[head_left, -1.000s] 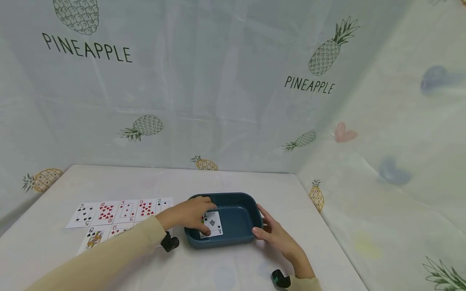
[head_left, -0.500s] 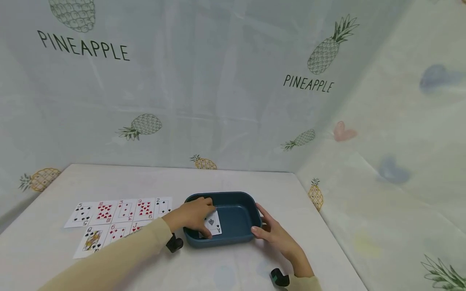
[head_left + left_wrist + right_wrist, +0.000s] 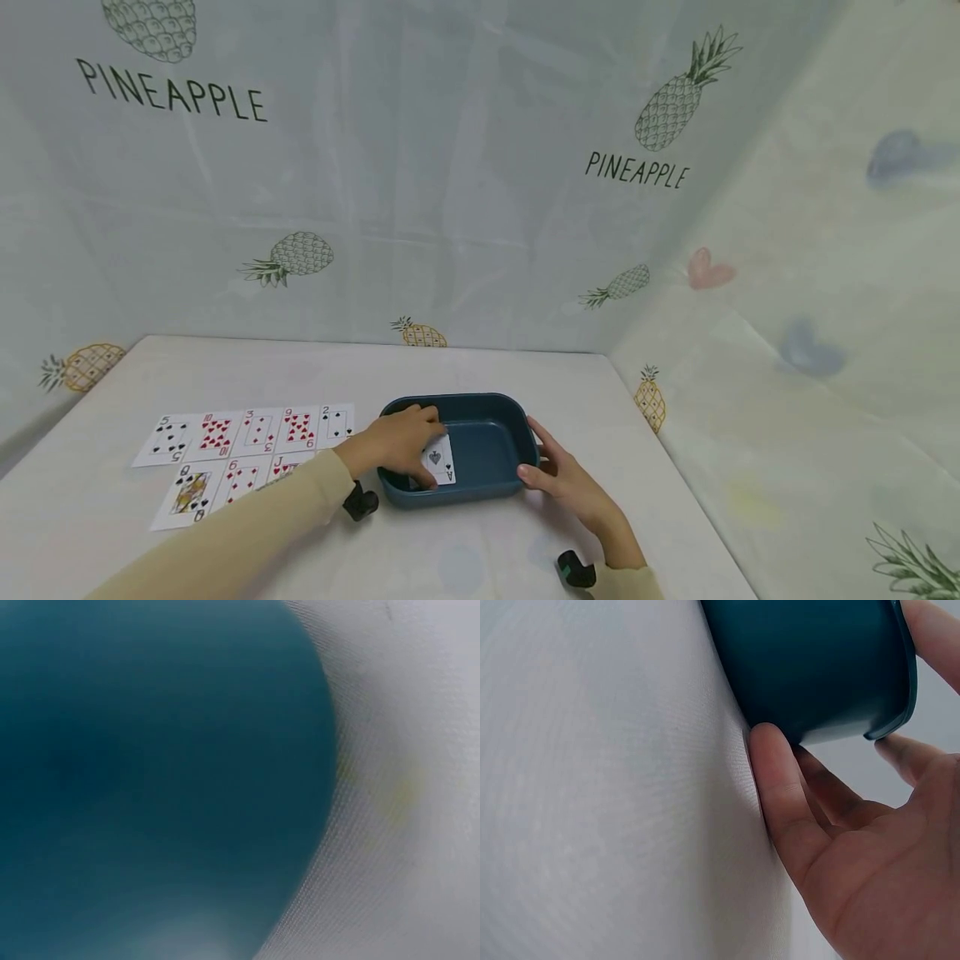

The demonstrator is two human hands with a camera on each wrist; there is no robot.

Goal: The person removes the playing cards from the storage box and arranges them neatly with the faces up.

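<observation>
A dark blue rectangular tray (image 3: 487, 458) stands on the white table. An ace of spades (image 3: 441, 458), a playing card, lies face up in the tray's left part, partly covered by my left hand (image 3: 401, 442). That hand reaches over the left rim and grips the card across its width, thumb at the near side, fingers at the far side. Blue tray wall (image 3: 165, 765) fills most of the left wrist view. My right hand (image 3: 566, 483) holds the tray's right end, thumb on the near side. In the right wrist view several fingertips touch the tray wall (image 3: 817, 667).
Playing cards lie face up in two rows at the left, among them a ten of hearts (image 3: 215, 435), a nine of hearts (image 3: 299, 428) and a queen (image 3: 191, 493). The left sleeve (image 3: 240, 525) hides part of the near row. Pineapple-print cloth (image 3: 480, 167) hangs behind the table.
My left hand has shifted slightly right over the ace of spades and covers more of it. The left forearm has moved, showing more of the near card row. The right hand keeps its place.
</observation>
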